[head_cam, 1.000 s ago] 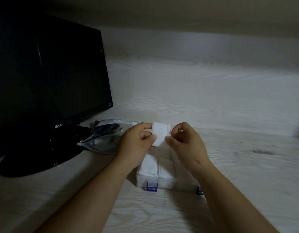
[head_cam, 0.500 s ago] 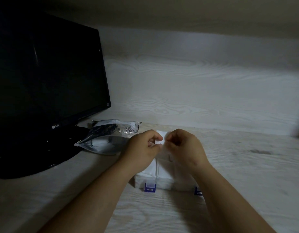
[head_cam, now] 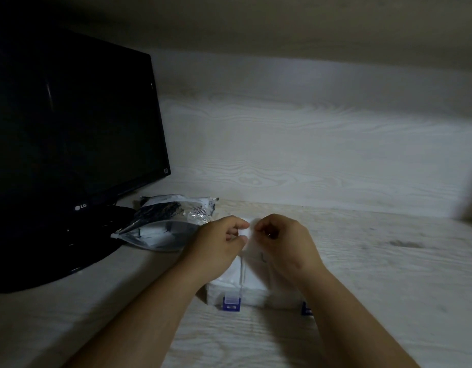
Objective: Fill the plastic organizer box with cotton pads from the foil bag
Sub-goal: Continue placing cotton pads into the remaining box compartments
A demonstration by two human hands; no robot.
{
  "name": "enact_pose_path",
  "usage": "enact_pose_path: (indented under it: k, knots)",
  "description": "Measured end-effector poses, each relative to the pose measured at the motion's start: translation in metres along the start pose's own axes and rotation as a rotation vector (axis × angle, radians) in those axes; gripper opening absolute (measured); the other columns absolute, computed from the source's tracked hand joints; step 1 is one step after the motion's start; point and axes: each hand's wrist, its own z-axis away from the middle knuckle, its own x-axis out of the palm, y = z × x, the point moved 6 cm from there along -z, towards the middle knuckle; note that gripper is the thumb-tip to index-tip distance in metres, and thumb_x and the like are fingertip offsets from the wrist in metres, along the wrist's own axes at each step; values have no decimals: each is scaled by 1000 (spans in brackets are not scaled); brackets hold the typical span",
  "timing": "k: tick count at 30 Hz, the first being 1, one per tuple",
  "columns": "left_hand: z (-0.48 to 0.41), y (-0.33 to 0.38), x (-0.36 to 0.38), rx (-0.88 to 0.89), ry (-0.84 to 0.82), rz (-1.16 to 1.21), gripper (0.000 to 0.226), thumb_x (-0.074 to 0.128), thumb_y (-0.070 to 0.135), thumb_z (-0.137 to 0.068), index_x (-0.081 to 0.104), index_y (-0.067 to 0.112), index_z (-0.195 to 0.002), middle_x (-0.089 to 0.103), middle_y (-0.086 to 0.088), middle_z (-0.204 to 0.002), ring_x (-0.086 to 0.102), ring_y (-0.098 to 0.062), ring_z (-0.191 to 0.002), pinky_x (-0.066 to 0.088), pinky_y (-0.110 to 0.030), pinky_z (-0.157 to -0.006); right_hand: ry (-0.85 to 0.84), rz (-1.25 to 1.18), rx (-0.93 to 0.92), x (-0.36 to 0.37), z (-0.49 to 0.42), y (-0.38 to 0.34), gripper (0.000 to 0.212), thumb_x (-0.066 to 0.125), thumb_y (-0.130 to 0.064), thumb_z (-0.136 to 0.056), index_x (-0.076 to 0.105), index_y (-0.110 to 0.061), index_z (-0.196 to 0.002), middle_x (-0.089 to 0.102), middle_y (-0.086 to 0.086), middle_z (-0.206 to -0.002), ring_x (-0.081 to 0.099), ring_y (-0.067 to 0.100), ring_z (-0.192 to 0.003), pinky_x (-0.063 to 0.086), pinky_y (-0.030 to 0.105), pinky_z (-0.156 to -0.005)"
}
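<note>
Left hand (head_cam: 219,245) and right hand (head_cam: 285,243) pinching one white cotton pad (head_cam: 245,231) between curled fingertips, hovering above the pad-filled plastic organizer box (head_cam: 229,290), foil bag (head_cam: 160,232) lying just left, beside a dark monitor (head_cam: 70,128).

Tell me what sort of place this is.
Probably a dimly lit home desk nook: an LG monitor stands on a pale wood-grain desktop with a matching back panel behind. The left hand and right hand pinch a cotton pad over the organizer box, a household chore.
</note>
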Motion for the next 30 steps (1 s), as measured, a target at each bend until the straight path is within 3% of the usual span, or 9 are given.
enact_pose_path:
  k: [3,7,10,13,18,22,25,27,30]
  knots:
    - [-2,1,-1,33,18,-44,27,66,20,-88,67,31,-112,59,16,-98,59,-5,-93,50,-29,-87,17,-6,8,-2,0,1,13,65,-16,-88,69,-27,-94,64,-14,-81,59,1,-72,42,5,-59]
    - [-4,0,-1,31,21,-31,31,64,11,-88,68,27,-115,57,18,-96,57,-6,-90,50,-28,-87,49,-55,44,-5,0,4,17,69,-15,-85,65,-32,-87,65,-11,-81,60,-1,-68,45,8,-54]
    - [-5,-3,0,10,2,-33,34,62,6,-88,69,22,-117,62,11,-99,60,-8,-94,50,-26,-88,21,-21,58,-4,0,6,12,69,-18,-85,69,-30,-88,69,-12,-82,63,1,-73,47,10,-61]
    - [-5,-5,2,1,-23,-67,32,61,9,-89,69,19,-118,67,1,-109,63,-11,-96,50,-28,-90,-36,55,61,0,1,4,11,64,-18,-87,71,-27,-90,69,-10,-85,63,6,-77,51,21,-69]
    - [-3,-4,5,30,-56,-202,30,63,20,-88,70,18,-118,67,0,-112,59,-14,-108,45,-29,-98,-104,160,57,5,3,3,15,58,-21,-92,72,-26,-94,68,-7,-88,61,8,-77,47,18,-65]
    - [1,-5,8,41,-86,-304,30,58,27,-92,68,23,-120,56,4,-116,44,-13,-116,34,-25,-105,-136,190,40,9,4,0,16,59,-22,-92,74,-22,-98,72,-4,-94,63,12,-82,46,20,-69]
    - [3,-4,10,68,-114,-363,31,55,29,-94,67,24,-122,53,5,-117,42,-14,-117,33,-26,-105,-146,257,16,12,2,0,18,59,-22,-92,76,-21,-100,71,-1,-99,63,12,-82,40,12,-60]
    - [4,1,7,94,-83,-327,28,55,22,-93,70,20,-117,54,6,-112,48,-13,-113,38,-28,-102,-153,287,16,12,2,0,20,57,-21,-93,75,-20,-102,69,0,-103,62,12,-82,39,12,-61]
    - [4,7,-5,101,-11,-225,23,56,9,-87,76,18,-94,61,8,-100,58,-11,-99,46,-29,-93,-158,305,14,10,3,-3,24,53,-17,-93,74,-22,-103,66,-1,-107,61,14,-87,42,17,-68]
